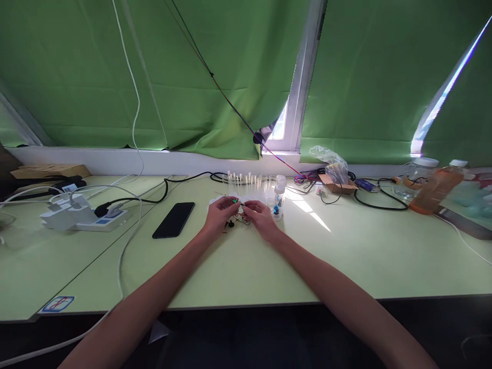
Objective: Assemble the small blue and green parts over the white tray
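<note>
Both hands meet close together over the middle of the table. My left hand (221, 214) is closed in a pinch, with a small green and dark piece showing at its fingertips. Opposite it, my right hand (262, 218) pinches too, its fingertips at the dark end of what looks like the same piece; the kind is too small to make out. Beneath the hands lie small loose parts, among them a round black part (230, 224). Right beside my right hand stand clear tubes with white caps (281, 180), and a blue part (275, 209) shows low in one.
A row of thin clear tubes (249, 180) stands behind the hands. To the left lie a black phone (173, 220) and a white power strip (102, 221) with plugs and cables. At right are a small cardboard box (338, 185), an orange-brown bottle (436, 189) and a clear jar (413, 179).
</note>
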Available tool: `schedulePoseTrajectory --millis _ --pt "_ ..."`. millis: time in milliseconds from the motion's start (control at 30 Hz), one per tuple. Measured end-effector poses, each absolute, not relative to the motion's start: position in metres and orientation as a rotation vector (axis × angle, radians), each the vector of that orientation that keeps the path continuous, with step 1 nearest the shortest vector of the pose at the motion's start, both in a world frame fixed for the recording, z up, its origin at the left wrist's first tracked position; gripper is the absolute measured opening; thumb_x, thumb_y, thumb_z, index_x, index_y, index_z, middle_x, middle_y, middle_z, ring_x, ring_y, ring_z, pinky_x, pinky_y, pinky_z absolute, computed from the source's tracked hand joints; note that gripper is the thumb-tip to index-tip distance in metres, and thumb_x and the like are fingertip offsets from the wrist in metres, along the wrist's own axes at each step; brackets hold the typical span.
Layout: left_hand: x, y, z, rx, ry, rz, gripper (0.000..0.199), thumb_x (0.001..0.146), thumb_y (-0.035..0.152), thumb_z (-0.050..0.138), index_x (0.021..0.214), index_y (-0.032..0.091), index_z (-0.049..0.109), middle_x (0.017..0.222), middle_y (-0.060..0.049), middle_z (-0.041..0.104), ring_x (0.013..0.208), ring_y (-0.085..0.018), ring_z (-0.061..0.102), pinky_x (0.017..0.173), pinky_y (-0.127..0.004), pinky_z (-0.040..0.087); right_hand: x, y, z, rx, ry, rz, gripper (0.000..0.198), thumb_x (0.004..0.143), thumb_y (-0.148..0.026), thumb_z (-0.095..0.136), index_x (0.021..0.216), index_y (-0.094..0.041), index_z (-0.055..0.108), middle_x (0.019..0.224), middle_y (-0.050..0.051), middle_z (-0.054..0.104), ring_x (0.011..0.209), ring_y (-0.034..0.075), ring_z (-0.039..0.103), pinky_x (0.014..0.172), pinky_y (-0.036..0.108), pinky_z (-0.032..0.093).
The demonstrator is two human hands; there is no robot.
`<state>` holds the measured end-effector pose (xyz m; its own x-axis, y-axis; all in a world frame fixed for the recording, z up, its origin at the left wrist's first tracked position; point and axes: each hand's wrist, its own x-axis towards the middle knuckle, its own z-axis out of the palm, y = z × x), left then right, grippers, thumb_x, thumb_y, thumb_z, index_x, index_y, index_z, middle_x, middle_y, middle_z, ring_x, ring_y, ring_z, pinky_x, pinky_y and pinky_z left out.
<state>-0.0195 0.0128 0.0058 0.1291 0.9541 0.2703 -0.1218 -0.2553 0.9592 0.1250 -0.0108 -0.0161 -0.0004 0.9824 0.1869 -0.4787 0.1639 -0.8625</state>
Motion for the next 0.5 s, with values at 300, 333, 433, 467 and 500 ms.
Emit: schedulePoseTrajectory --millis 300,333,433,467,500 --pt "-0.0208 0.0151 0.0029 1.419 0.862 1.325 0.037 0.060 0.043 0.083 0.083 0.017 0.070 0.071 -0.002 0.063 0.061 -0.013 0.055 0.063 -0.030 0.047 0.1258 -0.0105 -0.0173 -0.697 -0.961 1.276 0.039 0.057 -0.037 0.085 0.083 -0.017 0.064 0.068 -0.002 0.064 0.061 0.011 0.060 0.065 0.027 0.050" --pt "-0.0211 0.0159 0.0019 1.427 0.860 1.319 0.037 0.061 0.043 0.083 0.084 0.017 0.070 0.071 -0.001 0.063 0.061 -0.013 0.056 0.063 -0.029 0.047 0.1259 -0.0101 -0.0178 -0.698 -0.961 1.275 0.039 0.057 -0.037 0.085 0.083 -0.017 0.064 0.068 -0.002 0.064 0.061 0.011 0.059 0.064 0.027 0.050" --pt "-0.0217 0.0179 -0.0001 1.436 0.862 1.306 0.037 0.063 0.042 0.082 0.085 0.016 0.069 0.073 -0.002 0.064 0.060 -0.012 0.056 0.062 -0.028 0.046 0.1261 -0.0090 -0.0190 -0.713 -0.961 1.268 0.040 0.057 -0.038 0.085 0.083 -0.016 0.064 0.068 -0.001 0.064 0.060 0.011 0.059 0.061 0.026 0.048" --pt "-0.0216 0.0182 -0.0002 1.437 0.864 1.301 0.037 0.063 0.042 0.082 0.085 0.016 0.069 0.073 -0.002 0.064 0.060 -0.012 0.056 0.061 -0.028 0.045 0.1262 -0.0087 -0.0193 -0.719 -0.964 1.267 0.040 0.057 -0.038 0.085 0.083 -0.016 0.064 0.067 -0.001 0.064 0.060 0.011 0.059 0.060 0.026 0.048" --pt "-0.0214 0.0182 -0.0001 1.438 0.865 1.296 0.036 0.063 0.042 0.082 0.085 0.015 0.069 0.073 -0.002 0.064 0.060 -0.012 0.056 0.061 -0.028 0.045 0.1263 -0.0084 -0.0195 -0.723 -0.967 1.267 0.040 0.057 -0.039 0.085 0.082 -0.016 0.064 0.067 -0.001 0.064 0.059 0.011 0.058 0.059 0.025 0.047"
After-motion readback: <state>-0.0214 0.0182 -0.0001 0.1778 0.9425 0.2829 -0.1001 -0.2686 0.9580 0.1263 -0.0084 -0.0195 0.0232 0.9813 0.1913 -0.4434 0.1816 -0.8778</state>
